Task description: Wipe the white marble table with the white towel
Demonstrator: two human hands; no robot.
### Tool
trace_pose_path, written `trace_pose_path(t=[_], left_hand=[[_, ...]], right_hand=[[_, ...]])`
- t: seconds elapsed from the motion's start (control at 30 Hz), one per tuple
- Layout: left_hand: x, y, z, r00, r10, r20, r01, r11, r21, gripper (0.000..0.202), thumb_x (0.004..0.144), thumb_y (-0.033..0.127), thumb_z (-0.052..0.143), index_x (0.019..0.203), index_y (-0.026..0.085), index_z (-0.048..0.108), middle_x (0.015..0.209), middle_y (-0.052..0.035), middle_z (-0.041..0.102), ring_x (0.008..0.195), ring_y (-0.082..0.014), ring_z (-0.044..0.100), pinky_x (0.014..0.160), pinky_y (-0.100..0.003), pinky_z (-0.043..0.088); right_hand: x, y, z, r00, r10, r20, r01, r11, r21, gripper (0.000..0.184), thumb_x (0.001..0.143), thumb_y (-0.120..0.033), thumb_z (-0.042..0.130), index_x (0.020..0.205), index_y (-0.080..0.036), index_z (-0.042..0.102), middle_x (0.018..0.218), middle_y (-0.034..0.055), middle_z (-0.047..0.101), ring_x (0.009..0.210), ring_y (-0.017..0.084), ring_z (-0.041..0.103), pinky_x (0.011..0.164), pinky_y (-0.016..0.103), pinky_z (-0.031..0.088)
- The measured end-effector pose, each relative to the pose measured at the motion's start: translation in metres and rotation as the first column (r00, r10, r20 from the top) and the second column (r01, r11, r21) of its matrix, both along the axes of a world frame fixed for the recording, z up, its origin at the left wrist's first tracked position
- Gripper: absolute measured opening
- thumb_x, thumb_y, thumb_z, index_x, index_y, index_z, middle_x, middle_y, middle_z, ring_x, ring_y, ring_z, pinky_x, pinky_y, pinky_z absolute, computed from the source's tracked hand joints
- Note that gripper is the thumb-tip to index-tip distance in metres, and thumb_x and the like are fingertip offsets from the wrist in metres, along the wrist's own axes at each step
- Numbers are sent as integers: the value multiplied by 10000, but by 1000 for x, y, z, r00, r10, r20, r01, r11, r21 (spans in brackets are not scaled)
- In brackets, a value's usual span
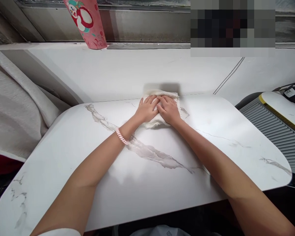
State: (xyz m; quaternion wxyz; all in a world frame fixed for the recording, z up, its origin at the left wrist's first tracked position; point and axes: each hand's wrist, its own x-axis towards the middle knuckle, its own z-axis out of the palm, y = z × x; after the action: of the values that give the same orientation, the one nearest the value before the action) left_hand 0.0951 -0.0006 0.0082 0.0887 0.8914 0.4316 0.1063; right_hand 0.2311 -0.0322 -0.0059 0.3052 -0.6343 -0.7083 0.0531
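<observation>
A cream-white cloth lies on the white marble-patterned table, close to its far edge by the wall. My left hand rests flat on the left part of the cloth, fingers spread. Beside it my right hand presses flat on the right part, its fingers stretched forward. The two hands nearly meet at the middle of the cloth. A pink coiled band circles my left wrist.
On the window ledge stands a pink patterned cup. A light grey cloth cover hangs at the left. Beyond the table's right end are a ribbed grey panel and another white surface with a yellow edge. The upper right is pixelated.
</observation>
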Motion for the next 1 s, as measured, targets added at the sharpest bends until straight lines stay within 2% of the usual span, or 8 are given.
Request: trace_pose_path(t=[0.13,0.27,0.43,0.57,0.67,0.77,0.87,1.0], left_hand=[[-4,17,0,999,37,22,-37,999,4,507,972,367,304,1459,234,350,1570,-65,321,1462,-223,233,1199,-522,133],[-5,22,0,998,54,36,-54,999,-5,515,970,354,295,1468,228,340,1569,-65,324,1461,-226,237,1197,-525,136],[-6,18,-1,998,59,31,-59,998,2,536,969,373,289,1469,189,347,1572,-88,318,1462,-244,231,1193,-535,130],[-10,3,-1,998,69,3,-69,997,25,547,972,378,266,1478,181,336,1584,-101,294,1472,-250,214,1186,-552,143],[-13,-20,2,995,88,-42,-86,996,31,556,971,364,262,1483,158,330,1590,-121,276,1480,-256,198,1183,-558,149],[-19,-56,6,989,107,-99,-106,994,19,572,975,343,239,1504,129,288,1602,-143,237,1489,-275,172,1173,-585,151],[-32,-106,7,983,108,-146,-106,994,25,592,972,325,226,1511,83,271,1602,-169,218,1491,-299,154,1165,-607,156],[-62,-180,2,985,61,-159,-45,994,100,603,945,341,257,1485,89,347,1574,-187,282,1474,-334,210,1140,-638,214]], right_hand=[[-5,23,2,1000,3,-2,-3,1000,-6,443,890,-240,404,1294,-171,573,1308,104,570,1255,261,459,1114,429,278],[-7,32,3,1000,2,4,-2,1000,0,413,882,-248,417,1250,-194,598,1232,103,594,1198,271,487,1090,445,298],[-8,24,3,1000,8,-1,-8,1000,-4,414,924,-273,405,1293,-186,572,1331,92,562,1271,258,447,1128,431,267],[-11,9,3,999,28,20,-27,999,-16,436,947,-293,414,1349,-171,533,1410,91,520,1333,246,410,1151,420,250],[-14,-9,4,997,49,52,-47,998,-33,451,951,-304,426,1369,-161,516,1437,104,498,1345,248,403,1156,426,249],[-18,-42,5,992,94,86,-91,995,-32,452,947,-297,430,1365,-149,519,1435,120,495,1340,249,409,1157,428,253],[-26,-91,5,979,173,103,-175,984,12,453,944,-307,427,1355,-143,524,1418,138,506,1334,251,414,1160,441,260],[-45,-166,5,966,245,86,-249,968,39,495,933,-357,420,1355,-118,523,1424,170,495,1339,295,406,1162,516,258]])
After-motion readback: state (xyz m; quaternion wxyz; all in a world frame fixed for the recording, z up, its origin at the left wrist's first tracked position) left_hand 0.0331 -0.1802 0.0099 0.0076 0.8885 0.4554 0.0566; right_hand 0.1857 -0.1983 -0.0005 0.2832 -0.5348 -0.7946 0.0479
